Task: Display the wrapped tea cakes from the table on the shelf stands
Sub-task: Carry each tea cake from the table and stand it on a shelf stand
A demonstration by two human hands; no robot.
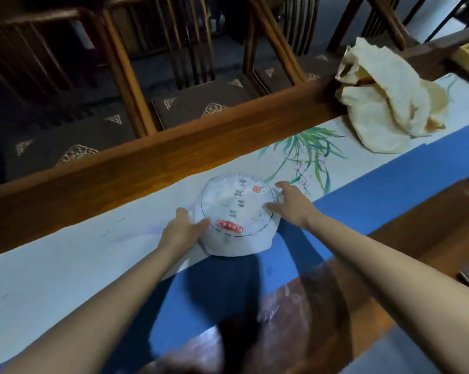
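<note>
A round tea cake (237, 211) in white paper with dark characters and a red label lies on the pale table runner (79, 255) near the middle of the view. My left hand (183, 228) holds its left edge, thumb on top and fingers curled round the rim. My right hand (287, 202) grips the right edge, thumb on the wrapper's face and fingers past the rim. Both forearms reach in from the bottom. No shelf or stand is in view.
The wooden table (147, 163) carries a runner with a blue band (390, 190) and painted bamboo leaves (311, 149). A crumpled cream paper wrapper (384, 103) lies at the upper right. Wooden chairs (136, 76) with dark cushions stand beyond the far edge.
</note>
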